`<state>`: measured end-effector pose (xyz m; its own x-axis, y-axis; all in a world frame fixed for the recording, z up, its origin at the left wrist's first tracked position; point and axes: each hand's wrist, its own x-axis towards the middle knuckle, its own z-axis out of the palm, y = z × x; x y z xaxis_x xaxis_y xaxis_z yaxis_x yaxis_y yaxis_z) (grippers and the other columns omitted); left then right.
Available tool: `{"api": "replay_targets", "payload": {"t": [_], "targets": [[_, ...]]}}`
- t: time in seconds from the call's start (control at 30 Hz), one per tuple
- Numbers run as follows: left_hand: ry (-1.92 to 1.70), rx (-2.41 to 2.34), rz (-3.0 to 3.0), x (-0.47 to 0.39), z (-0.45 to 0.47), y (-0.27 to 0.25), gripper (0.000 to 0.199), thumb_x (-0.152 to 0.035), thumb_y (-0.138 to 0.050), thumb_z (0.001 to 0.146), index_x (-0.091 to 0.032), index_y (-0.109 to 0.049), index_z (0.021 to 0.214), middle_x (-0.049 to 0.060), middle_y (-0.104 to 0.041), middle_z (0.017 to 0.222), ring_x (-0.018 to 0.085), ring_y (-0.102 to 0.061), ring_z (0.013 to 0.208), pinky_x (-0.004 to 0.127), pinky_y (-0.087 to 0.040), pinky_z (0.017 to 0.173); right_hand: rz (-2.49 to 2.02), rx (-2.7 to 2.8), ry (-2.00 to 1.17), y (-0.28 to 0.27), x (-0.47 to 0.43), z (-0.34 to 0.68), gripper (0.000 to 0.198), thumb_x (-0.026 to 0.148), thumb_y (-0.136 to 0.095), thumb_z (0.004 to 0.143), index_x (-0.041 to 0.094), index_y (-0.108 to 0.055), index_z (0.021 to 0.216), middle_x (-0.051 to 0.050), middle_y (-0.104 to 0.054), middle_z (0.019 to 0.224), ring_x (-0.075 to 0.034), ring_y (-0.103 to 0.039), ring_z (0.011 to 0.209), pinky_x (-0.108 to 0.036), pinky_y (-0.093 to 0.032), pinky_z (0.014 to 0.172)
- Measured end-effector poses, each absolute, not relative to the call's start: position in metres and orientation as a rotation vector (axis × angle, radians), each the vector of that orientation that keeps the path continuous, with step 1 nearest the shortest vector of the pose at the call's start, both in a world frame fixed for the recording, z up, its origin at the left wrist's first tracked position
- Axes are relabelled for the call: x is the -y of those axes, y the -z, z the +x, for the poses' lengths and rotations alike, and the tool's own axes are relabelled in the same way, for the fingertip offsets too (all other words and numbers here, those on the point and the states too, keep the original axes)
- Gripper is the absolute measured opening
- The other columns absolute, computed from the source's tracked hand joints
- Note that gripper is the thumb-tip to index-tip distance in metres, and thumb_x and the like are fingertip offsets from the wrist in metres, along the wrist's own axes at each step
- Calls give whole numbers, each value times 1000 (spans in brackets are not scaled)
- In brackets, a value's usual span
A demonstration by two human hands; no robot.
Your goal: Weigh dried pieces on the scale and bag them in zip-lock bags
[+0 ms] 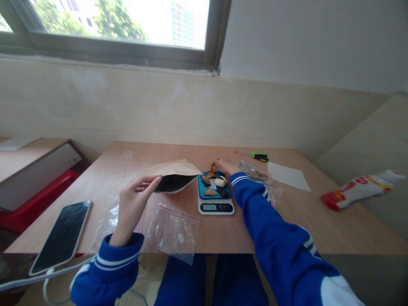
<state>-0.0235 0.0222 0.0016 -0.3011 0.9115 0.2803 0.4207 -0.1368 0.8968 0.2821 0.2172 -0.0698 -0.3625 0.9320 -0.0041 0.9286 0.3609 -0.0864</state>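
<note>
Head view: no brand or label was legible; the scale's (216, 207) display was too small to read, and the red-white packet (360, 190) at 3 o'clock carried print I couldn't make out.

Left hand (132, 208) had its grip pinched on the edge of the kraft pouch (174, 177), mouth facing the scale. Right hand (225, 165) sat at the 12 o'clock edge of the scale's blue tray, fingers on dried pieces (214, 182); grip state: can't tell.

Clear zip bag (174, 231) lay at 6 o'clock of the pouch, more clear bags (255, 172) just right of the scale. Phone (62, 236) at 9 o'clock, cabled. Green screwdriver (259, 156) and white sheet (288, 175) at 1 o'clock.

Plywood bench (318, 221), beige tiled wall, window above.
</note>
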Motion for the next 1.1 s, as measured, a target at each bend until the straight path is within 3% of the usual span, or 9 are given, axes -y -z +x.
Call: {"api": "replay_targets", "payload": {"t": [0.1, 0.27, 0.5, 0.7, 0.97, 1.1], "targets": [[-1438, -1678, 1495, -22, -23, -3, 31, -49, -68, 72, -23, -74, 87, 3, -75, 83, 19, -68, 75, 29, -53, 70, -1721, 2424, -179, 67, -217, 284, 23, 8, -75, 65, 13, -70, 87, -10, -70, 97, -19, -61, 93, -27, -43, 84], [-1439, -1685, 1479, -22, -23, -3, 31, -49, -68, 72, -23, -74, 87, 3, -75, 83, 19, -68, 75, 29, -52, 71, -1677, 2318, -300, 55, -208, 287, 8, 15, -71, 71, 13, -67, 78, -6, -70, 77, -14, -61, 69, -22, -43, 64], [-1435, -1719, 1448, -25, -23, -4, 30, -49, -69, 71, -23, -75, 84, 1, -75, 80, 17, -67, 73, 27, -51, 70, -1454, 2155, -365, 18, -181, 278, 20, 29, -64, 80, 14, -65, 93, -5, -69, 87, -15, -60, 74, -23, -44, 65], [-1455, -1714, 1426, -25, -20, -6, 29, -48, -69, 71, -22, -74, 83, 1, -74, 80, 17, -67, 73, 26, -51, 70, -1238, 2085, -545, 1, -156, 278, 24, 36, -65, 79, 16, -67, 93, -4, -70, 86, -15, -59, 72, -25, -45, 64], [-1448, -1686, 1438, -24, -21, -5, 30, -48, -69, 70, -22, -75, 86, 1, -75, 80, 17, -67, 73, 27, -51, 69, -1516, 2241, -228, 22, -156, 292, 10, 17, -64, 79, 14, -70, 86, -8, -71, 86, -16, -62, 73, -25, -45, 66], [-1442, -1699, 1447, -24, -22, -6, 28, -47, -70, 71, -22, -75, 83, 1, -75, 79, 17, -67, 73, 27, -52, 70, -1584, 2306, -211, 39, -156, 298, 12, 13, -61, 78, 16, -73, 82, -9, -73, 86, -19, -65, 80, -26, -47, 70]]}}
